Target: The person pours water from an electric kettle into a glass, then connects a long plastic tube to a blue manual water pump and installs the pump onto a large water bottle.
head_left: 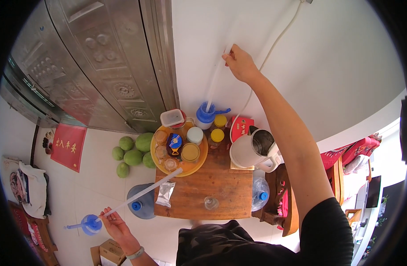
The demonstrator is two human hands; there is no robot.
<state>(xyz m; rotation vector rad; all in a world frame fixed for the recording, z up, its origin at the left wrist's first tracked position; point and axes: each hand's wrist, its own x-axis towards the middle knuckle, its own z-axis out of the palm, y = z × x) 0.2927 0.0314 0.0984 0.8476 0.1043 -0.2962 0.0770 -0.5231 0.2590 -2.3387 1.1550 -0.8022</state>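
Note:
In my left hand (pixel 117 228), low on the left, is a blue hand-press water pump (pixel 91 224). Its long white tube (pixel 146 190) slants up over the table's left edge. My right hand (pixel 239 63) is raised in front of the white wall, its fingers closed around the upper end of a second white tube (pixel 211 91). That tube runs down into another blue pump (pixel 205 114), which stands at the back of the wooden table (pixel 230 190). The bottom of this second pump is partly hidden by the jars near it.
A yellow tray (pixel 200 165) of jars and cups, yellow-lidded jars (pixel 217 136), a white electric kettle (pixel 245 150), a silver pouch (pixel 166 193) and a clear glass (pixel 211 203) are on the table. Water bottles (pixel 141 212) flank it. Green melons (pixel 133 157) lie by the door.

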